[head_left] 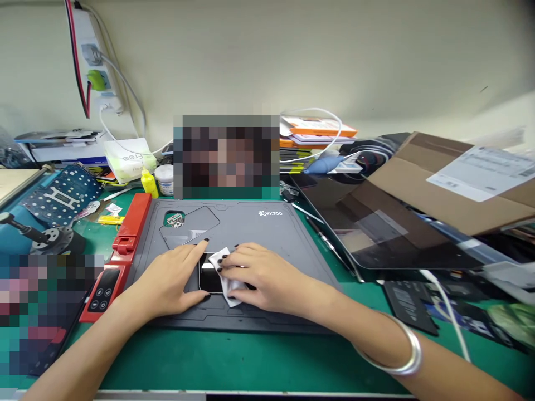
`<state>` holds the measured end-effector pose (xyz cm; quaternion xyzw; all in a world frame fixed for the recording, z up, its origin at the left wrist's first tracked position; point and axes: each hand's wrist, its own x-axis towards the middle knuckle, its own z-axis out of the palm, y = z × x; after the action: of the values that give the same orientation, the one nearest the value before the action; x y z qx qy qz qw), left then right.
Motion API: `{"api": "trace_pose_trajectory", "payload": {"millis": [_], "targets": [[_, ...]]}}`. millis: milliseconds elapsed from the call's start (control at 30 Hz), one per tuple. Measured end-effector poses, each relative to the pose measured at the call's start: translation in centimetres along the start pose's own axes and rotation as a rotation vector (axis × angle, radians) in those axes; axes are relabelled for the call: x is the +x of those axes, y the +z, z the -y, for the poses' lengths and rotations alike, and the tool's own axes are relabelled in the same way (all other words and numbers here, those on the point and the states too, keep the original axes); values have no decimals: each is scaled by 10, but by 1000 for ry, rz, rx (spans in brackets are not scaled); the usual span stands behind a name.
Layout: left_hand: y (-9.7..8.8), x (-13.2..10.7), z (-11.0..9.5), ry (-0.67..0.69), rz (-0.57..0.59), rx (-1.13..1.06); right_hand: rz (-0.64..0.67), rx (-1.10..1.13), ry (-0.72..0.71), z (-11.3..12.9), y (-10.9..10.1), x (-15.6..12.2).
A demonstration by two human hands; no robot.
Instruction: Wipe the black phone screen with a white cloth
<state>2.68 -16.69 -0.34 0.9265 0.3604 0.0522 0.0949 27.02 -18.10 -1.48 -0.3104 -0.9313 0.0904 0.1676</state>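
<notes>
A phone with a dark, glossy face [209,282] lies on the grey work mat [259,234]. My left hand [175,278] braces its left end, with the thumb at the near edge and a finger by the far edge. Under the fingers of my right hand [254,273] is a white cloth [232,292], pressed on the phone's face and covering its middle. The phone's right end is mostly hidden by that hand. Behind my left hand, a thin clear panel with a dark border [211,210] rests on the mat.
A red tool with buttons [136,214] runs along the mat's left edge. To the right are a pen-like tool [328,242], a large dark glossy screen [376,234] and a cardboard box [401,178]. A yellow bottle [149,182] and white jar [165,179] stand at the back.
</notes>
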Motion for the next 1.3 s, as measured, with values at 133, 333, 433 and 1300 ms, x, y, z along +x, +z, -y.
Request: {"api": "trace_pose_trajectory", "payload": {"millis": [133, 333, 433, 1300], "targets": [[-2, 0, -1, -16, 9, -2, 24, 53, 12, -16, -11, -20], [-1, -2, -1, -33, 11, -14, 51, 100, 83, -28, -24, -43], [0, -2, -1, -27, 3, 6, 63, 94, 121, -28, -29, -48], [1, -2, -1, -30, 4, 34, -9, 83, 89, -29, -28, -53]]}}
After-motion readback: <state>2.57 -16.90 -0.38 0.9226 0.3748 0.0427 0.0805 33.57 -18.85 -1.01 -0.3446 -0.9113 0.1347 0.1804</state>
